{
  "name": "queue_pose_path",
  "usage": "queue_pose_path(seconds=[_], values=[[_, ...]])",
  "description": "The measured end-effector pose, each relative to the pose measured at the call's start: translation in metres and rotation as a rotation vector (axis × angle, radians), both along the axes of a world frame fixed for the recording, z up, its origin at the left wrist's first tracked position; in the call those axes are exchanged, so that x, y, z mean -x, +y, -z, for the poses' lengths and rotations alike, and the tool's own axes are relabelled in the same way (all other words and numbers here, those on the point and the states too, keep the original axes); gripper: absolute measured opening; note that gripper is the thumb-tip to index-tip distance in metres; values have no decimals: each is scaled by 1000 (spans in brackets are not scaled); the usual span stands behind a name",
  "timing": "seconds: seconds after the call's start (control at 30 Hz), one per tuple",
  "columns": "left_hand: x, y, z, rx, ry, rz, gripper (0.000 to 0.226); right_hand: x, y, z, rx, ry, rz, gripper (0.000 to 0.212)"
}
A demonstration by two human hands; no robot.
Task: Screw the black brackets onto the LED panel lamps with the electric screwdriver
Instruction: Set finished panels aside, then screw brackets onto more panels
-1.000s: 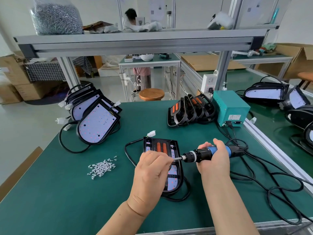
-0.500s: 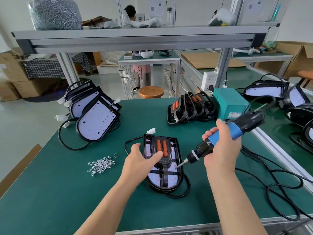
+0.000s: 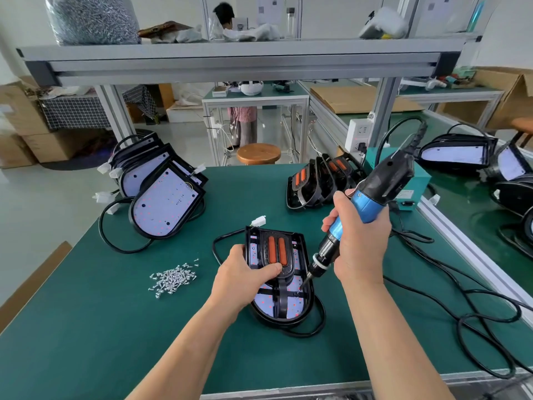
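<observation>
Since half a second earlier, the blue-and-black corded electric screwdriver [image 3: 372,194] has been tipped steeper. Its bit has been lowered to the 3 o'clock side of the black plastic bracket with two orange strips [image 3: 277,255], and the left hand [image 3: 245,280] has been closed onto the work.

The bracket is laid on the white, black-rimmed LED panel lamp [image 3: 288,306], which is set flat near the middle of the green tabletop [image 3: 115,327].

- **Left grip:** it is curled over the lamp's 9 o'clock edge, with the thumb laid across the bracket. This is judged to keep the two parts aligned and stop them turning under the driver's torque.
- **Right hand [image 3: 360,241]:** its grip is wrapped fully round the blue barrel. The tool is held tilted, with its cord end up toward 1 o'clock, so that the tip is left in sight.

Whether a screw is seated on the bit cannot be told.

A loose pile of small silver screws [image 3: 173,278] is kept at 9 o'clock, within the left hand's reach. Bare lamps [image 3: 165,203] are stacked at 10 o'clock, and spare brackets [image 3: 317,183] are lined up at 1 o'clock.
</observation>
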State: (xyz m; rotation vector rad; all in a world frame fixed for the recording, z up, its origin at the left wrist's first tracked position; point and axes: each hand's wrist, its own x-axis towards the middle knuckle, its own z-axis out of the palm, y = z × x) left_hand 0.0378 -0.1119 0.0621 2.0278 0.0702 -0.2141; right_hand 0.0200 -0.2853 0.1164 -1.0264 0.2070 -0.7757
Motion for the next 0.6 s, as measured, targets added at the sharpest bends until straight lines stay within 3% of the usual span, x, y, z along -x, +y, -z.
queue_pose_path(seconds=[0.6], values=[[-2,-2,2,4,-4,12,46,-8,6,9,167,-19,-29,20]])
